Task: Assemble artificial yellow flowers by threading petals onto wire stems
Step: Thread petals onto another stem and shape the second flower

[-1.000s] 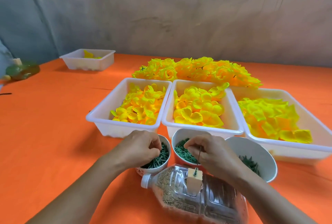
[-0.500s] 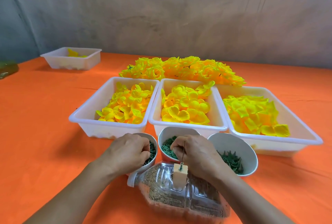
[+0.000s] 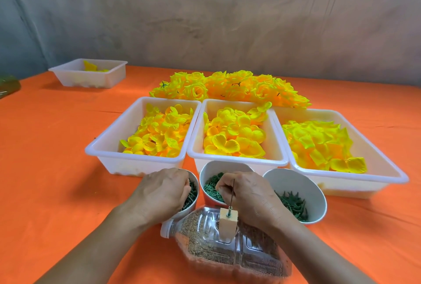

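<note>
A thin wire stem (image 3: 232, 194) stands upright in a small tan block (image 3: 227, 224) on top of a clear bottle (image 3: 227, 254) that lies on its side, filled with sand. My left hand (image 3: 164, 192) reaches into the left bowl (image 3: 193, 182), its curled fingers buried among green stem pieces. My right hand (image 3: 250, 194) hovers over the middle bowl (image 3: 213, 189) of green rings, just behind the wire; its fingertips are curled together and what they hold is hidden. Three white trays of yellow petals stand behind: left (image 3: 102, 147), middle (image 3: 196, 147), right (image 3: 387, 169).
The right bowl (image 3: 303, 183) holds green leaf pieces. A pile of finished yellow flowers (image 3: 230, 88) lies behind the trays. A smaller white tray (image 3: 68, 78) sits far back left on the orange tablecloth (image 3: 57, 169). A grey wall closes the back.
The view has shifted, so the whole scene sits differently in the frame. Both hands stay at their bowls; the right hand remains beside the wire.
</note>
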### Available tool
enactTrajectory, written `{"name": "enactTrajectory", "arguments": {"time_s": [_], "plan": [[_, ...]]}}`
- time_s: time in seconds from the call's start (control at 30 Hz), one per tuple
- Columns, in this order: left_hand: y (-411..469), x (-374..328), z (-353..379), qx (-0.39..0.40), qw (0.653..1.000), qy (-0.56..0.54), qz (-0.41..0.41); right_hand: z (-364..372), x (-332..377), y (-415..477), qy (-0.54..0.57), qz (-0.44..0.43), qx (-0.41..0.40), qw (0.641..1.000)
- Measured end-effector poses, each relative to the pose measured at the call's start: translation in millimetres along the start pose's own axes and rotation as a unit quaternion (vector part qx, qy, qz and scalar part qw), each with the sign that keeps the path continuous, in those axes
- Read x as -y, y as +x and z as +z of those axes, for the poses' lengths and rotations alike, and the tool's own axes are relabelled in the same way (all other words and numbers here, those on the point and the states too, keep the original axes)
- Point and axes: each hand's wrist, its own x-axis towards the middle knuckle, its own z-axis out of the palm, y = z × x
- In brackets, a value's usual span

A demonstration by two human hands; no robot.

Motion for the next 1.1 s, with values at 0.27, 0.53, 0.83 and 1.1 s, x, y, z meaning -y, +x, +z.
{"name": "enactTrajectory", "arguments": {"time_s": [0.27, 0.53, 0.83, 1.1], "plan": [[3, 1, -13, 0.009, 0.991, -0.127, -0.038, 1, -1, -1, 0.004, 0.001, 0.0, 1.0], [4, 8, -21, 0.038, 0.925, -0.365, -0.104, 0, 0, -1, -0.005, 0.0, 0.004, 1.0], [0, 0, -36, 0.055, 0.872, -0.467, -0.134, -4, 3, 2, 0.024, 0.004, 0.019, 1.0], [1, -27, -48, 0.067, 0.741, -0.649, -0.16, -28, 19, 11, 0.462, 0.067, 0.015, 0.884]]}}
